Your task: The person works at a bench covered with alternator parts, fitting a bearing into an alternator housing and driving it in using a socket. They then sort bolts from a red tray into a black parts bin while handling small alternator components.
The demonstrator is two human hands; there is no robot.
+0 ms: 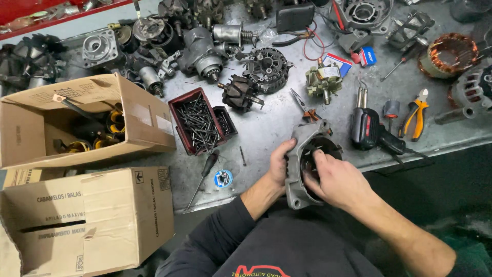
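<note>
A grey metal workbench is crowded with dismantled alternator parts. At its near edge the left hand clasps the side of a grey alternator housing, held upright against the person's body, while the right hand has its fingers pushed into the open cavity; whether they pinch anything inside is hidden. The housing looks stripped, with a rotor lying apart on the bench, so work seems mid-way. Beside it lie a black soldering gun, orange pliers and a tray of screws.
</note>
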